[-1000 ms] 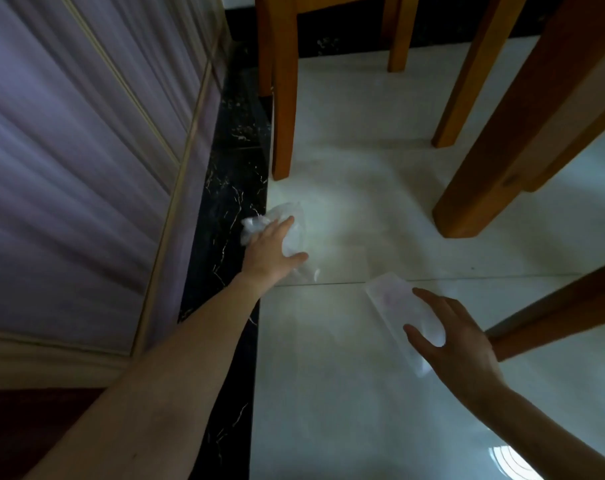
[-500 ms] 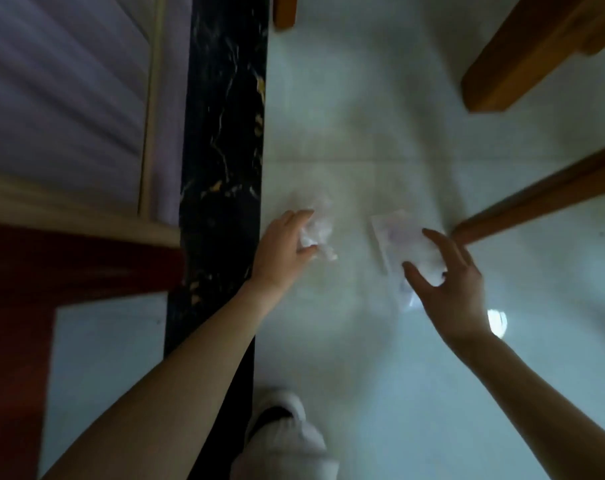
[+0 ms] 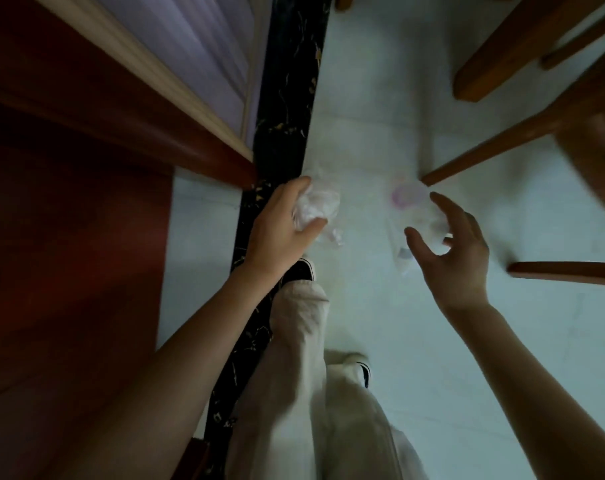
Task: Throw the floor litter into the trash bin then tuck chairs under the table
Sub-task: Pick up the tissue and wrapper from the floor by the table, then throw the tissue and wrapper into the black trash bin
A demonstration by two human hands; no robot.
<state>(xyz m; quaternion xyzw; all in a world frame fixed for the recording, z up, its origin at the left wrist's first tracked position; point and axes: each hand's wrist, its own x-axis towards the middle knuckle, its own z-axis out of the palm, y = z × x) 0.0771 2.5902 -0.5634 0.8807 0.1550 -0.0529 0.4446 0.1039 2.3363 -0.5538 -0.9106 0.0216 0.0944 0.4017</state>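
Note:
My left hand [image 3: 283, 227] grips a crumpled clear plastic wrapper [image 3: 320, 211] above the white tile floor, near the black marble strip. My right hand [image 3: 453, 252] holds a flat, clear plastic packet with a pink mark [image 3: 415, 207], thumb below it and fingers curled round its far edge. Wooden chair legs [image 3: 484, 152] stand just right of my right hand. The trash bin is not in view.
A black marble floor strip [image 3: 287, 109] runs along a purple-panelled wall [image 3: 204, 53]. A red-brown wooden frame [image 3: 86, 168] fills the left. More wooden legs [image 3: 495, 57] stand at the top right. My beige trousers and shoes [image 3: 304, 341] are below my hands.
Both hands have lifted the litter off the floor and drawn back toward me. The view has swung down and back, bringing my legs and shoes into sight.

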